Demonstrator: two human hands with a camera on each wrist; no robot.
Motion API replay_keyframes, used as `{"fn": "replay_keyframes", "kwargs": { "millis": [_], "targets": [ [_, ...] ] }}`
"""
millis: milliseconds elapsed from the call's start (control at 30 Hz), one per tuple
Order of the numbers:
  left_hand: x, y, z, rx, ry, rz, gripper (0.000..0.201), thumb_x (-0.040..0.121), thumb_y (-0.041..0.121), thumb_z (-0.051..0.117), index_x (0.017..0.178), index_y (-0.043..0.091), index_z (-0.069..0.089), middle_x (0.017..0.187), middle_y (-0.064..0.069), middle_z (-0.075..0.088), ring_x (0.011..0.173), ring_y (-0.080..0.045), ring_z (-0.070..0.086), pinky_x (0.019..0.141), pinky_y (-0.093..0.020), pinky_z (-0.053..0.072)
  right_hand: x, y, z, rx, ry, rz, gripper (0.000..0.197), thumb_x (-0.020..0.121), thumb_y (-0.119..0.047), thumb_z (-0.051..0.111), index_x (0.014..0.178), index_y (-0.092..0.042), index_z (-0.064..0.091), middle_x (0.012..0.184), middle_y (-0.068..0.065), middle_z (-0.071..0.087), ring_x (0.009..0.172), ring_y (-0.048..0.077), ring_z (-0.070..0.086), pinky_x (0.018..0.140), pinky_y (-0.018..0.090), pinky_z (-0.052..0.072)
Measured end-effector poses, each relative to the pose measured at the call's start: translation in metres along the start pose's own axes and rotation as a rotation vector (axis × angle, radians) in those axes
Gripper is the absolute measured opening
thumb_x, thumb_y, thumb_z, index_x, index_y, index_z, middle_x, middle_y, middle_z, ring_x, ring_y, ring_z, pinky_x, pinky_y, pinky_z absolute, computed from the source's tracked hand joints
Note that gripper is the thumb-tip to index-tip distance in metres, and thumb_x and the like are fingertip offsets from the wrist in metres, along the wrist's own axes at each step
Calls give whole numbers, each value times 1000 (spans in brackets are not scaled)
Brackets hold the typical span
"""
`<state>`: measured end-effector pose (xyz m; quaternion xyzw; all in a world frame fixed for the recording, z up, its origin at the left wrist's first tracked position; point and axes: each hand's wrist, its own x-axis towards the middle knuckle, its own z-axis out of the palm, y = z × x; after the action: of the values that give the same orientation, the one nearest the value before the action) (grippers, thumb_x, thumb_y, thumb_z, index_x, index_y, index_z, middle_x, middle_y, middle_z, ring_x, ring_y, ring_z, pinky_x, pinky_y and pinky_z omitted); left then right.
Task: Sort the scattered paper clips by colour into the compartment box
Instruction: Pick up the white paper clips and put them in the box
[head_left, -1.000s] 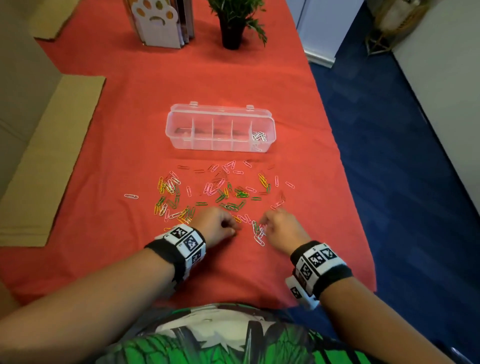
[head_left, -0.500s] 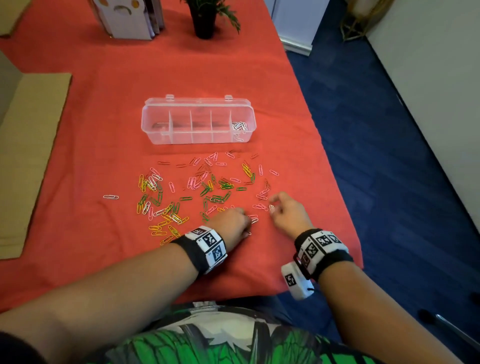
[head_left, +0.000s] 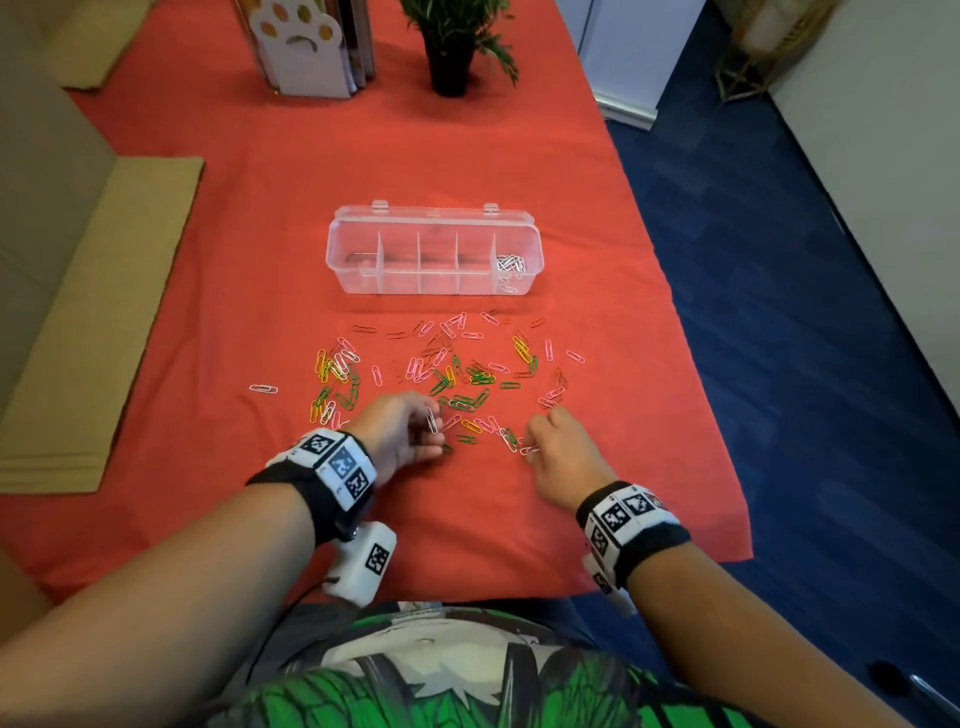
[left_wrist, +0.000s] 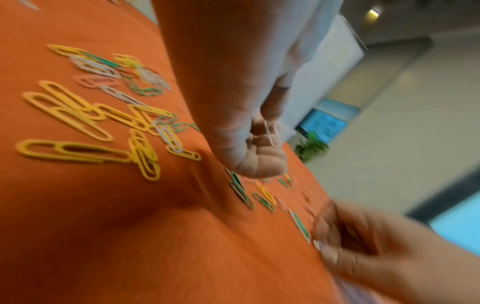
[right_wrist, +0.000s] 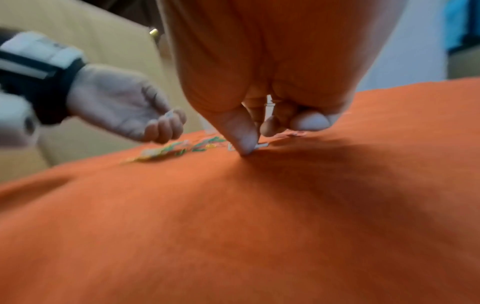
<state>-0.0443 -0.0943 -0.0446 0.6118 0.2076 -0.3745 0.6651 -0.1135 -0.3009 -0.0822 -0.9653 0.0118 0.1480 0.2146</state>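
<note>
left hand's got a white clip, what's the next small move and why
Probably carry it to the box's rightmost compartment. The left hand pinches a white clip clear of the cloth, and that compartment already holds the white clips; the other compartments look empty.

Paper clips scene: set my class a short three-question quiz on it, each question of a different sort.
1. True or false: the left hand pinches a white clip.
2. Which compartment of the box holds clips? A leftmost, B middle, C rightmost.
3. Fill in: the loose clips lie on a ___ cloth.
Key: 1 true; 2 C; 3 red.
</note>
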Motion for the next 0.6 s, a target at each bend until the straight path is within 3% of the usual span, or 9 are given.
{"fn": "replay_keyframes", "kwargs": {
  "millis": [133, 200, 300, 367, 433, 533, 600],
  "targets": [
    [2, 6, -20, -118, 149, 44, 32, 93, 25, 40, 64, 15, 48, 53, 1, 44, 45, -12, 47, 44, -22, 51, 0, -13, -4, -280, 18, -89, 17, 75, 1, 50, 90, -5, 56, 94, 16, 56, 87, 36, 58, 70, 43, 50],
    [7, 6, -29, -64, 302, 131, 32, 97, 20, 38, 67, 15, 48, 57, 0, 39, 44, -10, 43, 39, -18, 48, 4, -18, -8, -305, -13, -102, 20, 77, 1, 45, 95, -4, 54, 100, 16, 54, 93, 36, 58, 76, 44, 50],
    [19, 6, -55, 117, 488, 222, 34, 97, 10, 32, 69, 16, 51, 62, -3, 40, 53, -15, 42, 37, -16, 45, 16, -23, -17, -110, -31, 2, 16, 83, -5, 47, 97, -4, 53, 105, 16, 53, 100, 33, 55, 85, 40, 45],
    [23, 8, -74, 326, 601, 279, 32, 94, 7, 33, 77, 11, 60, 71, -8, 54, 68, -24, 51, 56, -27, 48, 24, -29, -25, 84, -39, 71, 8, 85, -6, 49, 89, -9, 55, 93, 12, 58, 90, 27, 56, 76, 29, 42],
    [21, 11, -90, 546, 744, 319, 29, 94, 9, 38, 94, 5, 67, 95, -12, 65, 89, -29, 58, 80, -34, 46, 32, -38, -33, 329, -92, 152, 14, 88, -6, 48, 82, -19, 50, 74, -1, 54, 73, 20, 53, 55, 18, 38],
    [16, 16, -107, 763, 877, 353, 30, 87, 8, 48, 110, 9, 67, 115, -25, 59, 98, -39, 59, 92, -34, 44, 45, -54, -40, 725, -181, 245, 23, 91, -2, 42, 88, -22, 53, 65, -2, 45, 49, 11, 39, 41, 17, 32],
    [16, 15, -117, 854, 898, 326, 41, 83, 2, 48, 120, 11, 62, 120, -28, 51, 98, -41, 58, 97, -35, 43, 54, -66, -40, 969, -207, 291, 31, 90, 5, 36, 82, -18, 56, 62, 1, 42, 46, 8, 39, 38, 17, 33]
  ]
}}
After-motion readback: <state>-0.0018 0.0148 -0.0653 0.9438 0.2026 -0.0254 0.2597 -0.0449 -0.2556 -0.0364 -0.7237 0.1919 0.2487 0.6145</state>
